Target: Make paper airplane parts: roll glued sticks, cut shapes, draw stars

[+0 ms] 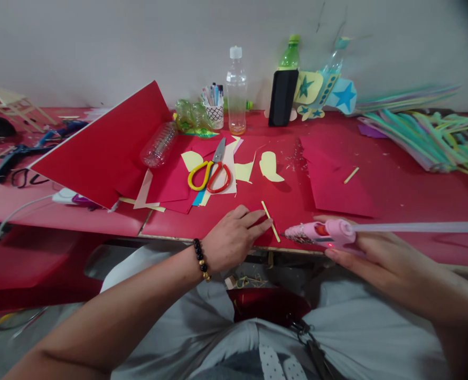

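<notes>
A short pale-yellow stick (pixel 275 230) lies slantwise at the table's front edge. My left hand (pixel 234 235) is at it, with the fingertips closed against its side. In my right hand (pixel 380 258) is a pink hot glue gun (pixel 329 232), its nozzle pointing left and close to the stick's lower end. A long clear glue stick (pixel 420 227) runs out of the gun's back, and a small red light glows on its side. Scissors (pixel 218 163) with one yellow and one red handle rest on paper beyond my left hand. Pale-yellow paper cutouts (pixel 271 165) lie beside them.
Red paper sheets (pixel 333 179) bearing another small stick (pixel 351 175) lie at right. A big red board (pixel 111 142) leans at left near a plastic bottle (pixel 159 145). Along the wall stand a clear bottle (pixel 236 95), a pen cup (pixel 215 115), a phone (pixel 283 98) and colored strips (pixel 420 137).
</notes>
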A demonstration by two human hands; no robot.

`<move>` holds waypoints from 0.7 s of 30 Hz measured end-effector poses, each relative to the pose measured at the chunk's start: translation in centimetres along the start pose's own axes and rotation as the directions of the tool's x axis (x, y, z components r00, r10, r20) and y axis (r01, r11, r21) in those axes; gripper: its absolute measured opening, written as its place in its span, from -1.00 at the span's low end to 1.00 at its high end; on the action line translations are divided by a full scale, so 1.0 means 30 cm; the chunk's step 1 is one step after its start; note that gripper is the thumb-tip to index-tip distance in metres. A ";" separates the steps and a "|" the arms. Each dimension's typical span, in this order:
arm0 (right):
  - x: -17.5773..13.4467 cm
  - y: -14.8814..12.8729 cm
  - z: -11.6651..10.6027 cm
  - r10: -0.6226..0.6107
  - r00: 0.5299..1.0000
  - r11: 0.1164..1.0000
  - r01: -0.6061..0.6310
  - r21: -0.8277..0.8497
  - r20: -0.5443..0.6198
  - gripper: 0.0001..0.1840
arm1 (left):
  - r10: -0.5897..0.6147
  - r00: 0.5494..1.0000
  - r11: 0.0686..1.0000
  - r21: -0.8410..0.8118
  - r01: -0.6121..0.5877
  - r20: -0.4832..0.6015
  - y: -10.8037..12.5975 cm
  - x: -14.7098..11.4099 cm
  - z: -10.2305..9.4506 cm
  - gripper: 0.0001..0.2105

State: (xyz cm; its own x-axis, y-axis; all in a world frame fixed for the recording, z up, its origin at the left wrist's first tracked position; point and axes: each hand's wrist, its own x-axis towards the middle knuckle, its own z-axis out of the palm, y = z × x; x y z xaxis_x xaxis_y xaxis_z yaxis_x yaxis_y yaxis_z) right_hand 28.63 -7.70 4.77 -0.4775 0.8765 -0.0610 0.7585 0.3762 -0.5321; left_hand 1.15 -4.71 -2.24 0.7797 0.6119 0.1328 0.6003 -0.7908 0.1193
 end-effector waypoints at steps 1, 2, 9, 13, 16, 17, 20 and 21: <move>-0.003 0.000 0.000 0.008 1.000 1.000 -0.008 -0.013 0.000 -0.71 | -0.004 1.000 1.000 -0.002 0.004 0.003 0.000 0.000 -0.001 -0.56; -0.006 0.001 0.001 0.015 1.000 1.000 -0.015 -0.023 -0.001 -0.73 | -0.009 1.000 1.000 -0.003 0.009 0.004 0.000 0.000 -0.002 -0.56; -0.017 0.012 -0.002 0.015 1.000 0.999 -0.014 -0.045 0.005 -0.78 | -0.016 1.000 1.000 0.020 0.016 0.001 0.005 0.000 -0.004 -0.54; -0.019 0.014 -0.003 0.023 1.000 0.998 -0.022 -0.051 0.011 -0.75 | -0.018 1.000 1.000 0.001 0.018 0.007 0.004 -0.001 -0.003 -0.55; -0.021 0.014 -0.001 0.040 0.999 0.998 -0.040 -0.050 0.004 -0.75 | -0.014 1.000 1.000 -0.002 0.014 0.013 0.002 -0.001 -0.005 -0.55; -0.020 0.013 -0.002 0.044 0.999 0.998 -0.044 -0.045 0.000 -0.75 | -0.012 1.000 1.000 -0.001 0.012 0.012 0.002 -0.001 -0.006 -0.55; -0.012 0.005 -0.008 0.026 1.000 1.000 -0.026 -0.005 0.004 -0.74 | -0.001 1.000 1.000 0.009 0.001 0.004 0.004 0.001 -0.008 -0.56; -0.008 0.002 -0.011 0.015 1.000 1.000 -0.015 0.011 0.010 -0.72 | 0.002 1.000 1.000 0.013 -0.002 0.003 0.004 0.001 -0.008 -0.56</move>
State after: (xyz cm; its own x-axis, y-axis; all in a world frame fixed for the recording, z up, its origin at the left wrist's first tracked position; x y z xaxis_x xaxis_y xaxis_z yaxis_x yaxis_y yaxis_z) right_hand 28.95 -7.80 5.02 -0.4709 0.8788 -0.0773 0.7604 0.3599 -0.5406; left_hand 1.21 -4.78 -1.97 0.7814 0.6103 0.1304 0.6010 -0.7922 0.1060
